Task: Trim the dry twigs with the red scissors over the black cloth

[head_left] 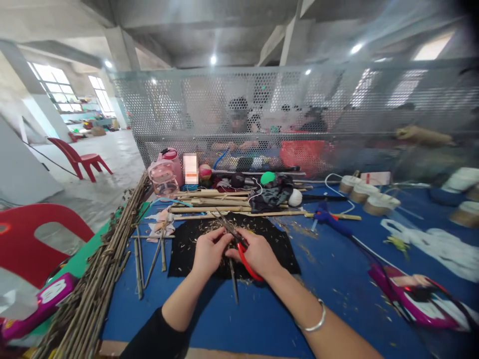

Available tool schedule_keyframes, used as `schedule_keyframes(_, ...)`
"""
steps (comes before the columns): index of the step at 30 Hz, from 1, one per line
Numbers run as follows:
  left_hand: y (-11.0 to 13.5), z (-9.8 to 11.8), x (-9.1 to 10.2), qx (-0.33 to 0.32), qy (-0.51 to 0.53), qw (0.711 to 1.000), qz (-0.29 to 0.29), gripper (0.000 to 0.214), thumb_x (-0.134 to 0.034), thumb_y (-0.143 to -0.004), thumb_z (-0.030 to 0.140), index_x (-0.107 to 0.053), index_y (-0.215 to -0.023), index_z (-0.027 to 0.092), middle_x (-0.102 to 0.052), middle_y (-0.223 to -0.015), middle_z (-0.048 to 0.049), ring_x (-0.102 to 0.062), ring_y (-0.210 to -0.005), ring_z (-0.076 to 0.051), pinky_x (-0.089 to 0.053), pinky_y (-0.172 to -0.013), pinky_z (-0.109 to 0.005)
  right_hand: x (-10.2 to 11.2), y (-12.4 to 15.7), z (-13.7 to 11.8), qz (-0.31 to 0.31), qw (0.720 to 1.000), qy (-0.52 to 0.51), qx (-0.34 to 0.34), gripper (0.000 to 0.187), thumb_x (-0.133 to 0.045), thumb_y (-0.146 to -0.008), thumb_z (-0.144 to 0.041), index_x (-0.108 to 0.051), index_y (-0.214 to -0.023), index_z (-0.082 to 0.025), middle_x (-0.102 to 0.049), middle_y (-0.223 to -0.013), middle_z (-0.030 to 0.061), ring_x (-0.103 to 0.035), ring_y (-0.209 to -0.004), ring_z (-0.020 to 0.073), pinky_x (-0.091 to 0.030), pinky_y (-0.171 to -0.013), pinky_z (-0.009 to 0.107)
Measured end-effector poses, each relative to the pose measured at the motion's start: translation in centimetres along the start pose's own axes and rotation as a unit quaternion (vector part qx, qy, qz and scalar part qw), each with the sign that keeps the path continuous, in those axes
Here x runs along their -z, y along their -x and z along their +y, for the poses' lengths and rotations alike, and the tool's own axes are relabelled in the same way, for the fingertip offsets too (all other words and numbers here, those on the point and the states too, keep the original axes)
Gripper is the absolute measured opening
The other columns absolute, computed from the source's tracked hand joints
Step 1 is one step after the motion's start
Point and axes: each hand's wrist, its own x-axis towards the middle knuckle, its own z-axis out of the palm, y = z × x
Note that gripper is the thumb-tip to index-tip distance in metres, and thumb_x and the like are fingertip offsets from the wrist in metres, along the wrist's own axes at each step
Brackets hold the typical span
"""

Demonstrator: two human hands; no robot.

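My right hand (259,253) is closed around the red-handled scissors (245,263), whose blades point up and to the left. In my left hand (208,253) the fingers pinch a thin twig (234,283), which sticks out below towards me. Both hands are close together, with the blades beside the left fingertips. Under them lies a black cloth (183,254), scattered with pale shavings and short bits. Whether the blades touch the twig is hidden by my fingers.
Bundled branches (108,254) run along the left of the blue table (149,319). Bamboo sticks (213,202), a pink bag (164,177) and a green ball (268,178) lie behind the cloth. A perforated metal screen (209,109) stands behind; people sit beyond it. A glue gun (329,218) lies right.
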Motion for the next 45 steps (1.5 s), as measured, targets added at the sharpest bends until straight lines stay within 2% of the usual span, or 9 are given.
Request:
schedule_keyframes(8,0.0,0.2,0.0,0.024,0.041,0.998,-0.039,0.038,-0.054,-0.075,0.042,-0.066,-0.091,0.011,-0.055,-0.055,0.0018,-0.038,-0.046,-0.008,-0.031,-0.046,-0.019,0.4,0.0,0.0,-0.041,0.999,-0.002,-0.019,0.038,-0.057,-0.074,-0.047,-0.059,-0.104,-0.024,-0.067,-0.075,0.0029,-0.062,-0.065,0.0179,-0.044,-0.061,0.025)
schedule_keyframes(10,0.0,0.2,0.0,0.014,0.040,0.998,-0.041,0.037,-0.053,-0.076,0.042,-0.066,-0.092,0.012,-0.056,-0.058,0.0011,-0.040,-0.049,-0.008,-0.032,-0.048,-0.019,0.5,0.0,0.0,-0.040,0.999,0.014,-0.015,0.041,-0.059,-0.073,-0.047,-0.057,-0.106,-0.023,-0.067,-0.078,0.0031,-0.062,-0.069,0.0183,-0.044,-0.063,0.026)
schedule_keyframes(14,0.1,0.1,0.0,-0.024,0.005,0.999,-0.042,0.032,-0.051,-0.077,0.040,-0.067,-0.082,0.013,-0.059,-0.064,-0.0003,-0.045,-0.056,-0.011,-0.035,-0.054,-0.020,0.2,0.0,0.1,-0.024,0.999,0.033,0.021,0.056,-0.064,-0.067,-0.047,-0.050,-0.115,-0.022,-0.060,-0.106,0.0079,-0.057,-0.096,0.0215,-0.043,-0.079,0.032)
schedule_keyframes(17,0.1,0.1,0.0,-0.030,-0.014,0.999,-0.044,0.030,-0.050,-0.077,0.038,-0.066,-0.077,0.013,-0.057,-0.060,0.0005,-0.043,-0.054,-0.010,-0.034,-0.053,-0.020,-0.1,0.1,0.2,-0.021,0.998,0.031,0.045,0.063,-0.066,-0.065,-0.048,-0.048,-0.117,-0.017,-0.057,-0.110,0.0113,-0.053,-0.102,0.0227,-0.041,-0.085,0.035)
schedule_keyframes(22,0.1,0.0,0.0,-0.034,-0.030,0.998,-0.046,0.030,-0.049,-0.078,0.037,-0.065,-0.074,0.013,-0.058,-0.061,0.0002,-0.046,-0.056,-0.011,-0.036,-0.055,-0.020,0.4,0.1,0.0,-0.036,0.999,0.024,0.023,0.056,-0.065,-0.067,-0.047,-0.051,-0.114,-0.021,-0.061,-0.104,0.0084,-0.057,-0.096,0.0223,-0.043,-0.081,0.032)
schedule_keyframes(28,-0.1,-0.4,0.0,-0.022,-0.028,0.999,-0.039,0.030,-0.050,-0.077,0.038,-0.067,-0.080,0.013,-0.063,-0.069,-0.0016,-0.051,-0.061,-0.013,-0.040,-0.058,-0.021,0.5,0.2,0.3,-0.058,0.998,0.021,-0.026,0.046,-0.060,-0.070,-0.050,-0.058,-0.109,-0.025,-0.068,-0.083,0.0040,-0.062,-0.075,0.0202,-0.044,-0.067,0.027)
schedule_keyframes(36,-0.5,-1.3,-0.3,0.083,0.087,0.992,-0.041,0.035,-0.053,-0.074,0.043,-0.064,-0.090,0.014,-0.055,-0.061,0.0011,-0.044,-0.043,-0.007,-0.040,-0.041,-0.019,-0.2,-0.1,0.5,-0.046,0.999,0.017,-0.019,0.044,-0.059,-0.071,-0.051,-0.059,-0.105,-0.024,-0.068,-0.082,0.0044,-0.062,-0.072,0.0183,-0.043,-0.064,0.025)
schedule_keyframes(41,-0.9,-0.5,-0.5,0.051,0.121,0.991,-0.031,0.035,-0.051,-0.077,0.044,-0.062,-0.093,0.015,-0.054,-0.055,0.0023,-0.040,-0.034,-0.005,-0.032,-0.032,-0.017,0.8,-1.1,-0.4,-0.030,0.999,0.041,-0.008,0.046,-0.059,-0.070,-0.052,-0.055,-0.106,-0.023,-0.066,-0.085,0.0040,-0.060,-0.071,0.0167,-0.041,-0.062,0.023)
schedule_keyframes(45,-1.4,-0.1,-1.2,0.062,0.204,0.977,-0.007,0.038,-0.056,-0.074,0.042,-0.058,-0.100,0.014,-0.051,-0.053,0.0035,-0.049,-0.041,-0.008,-0.032,-0.034,-0.016,1.3,-2.3,-0.4,0.017,0.999,0.040,-0.021,0.046,-0.057,-0.073,-0.048,-0.052,-0.111,-0.023,-0.065,-0.081,0.0029,-0.058,-0.069,0.0165,-0.041,-0.062,0.024)
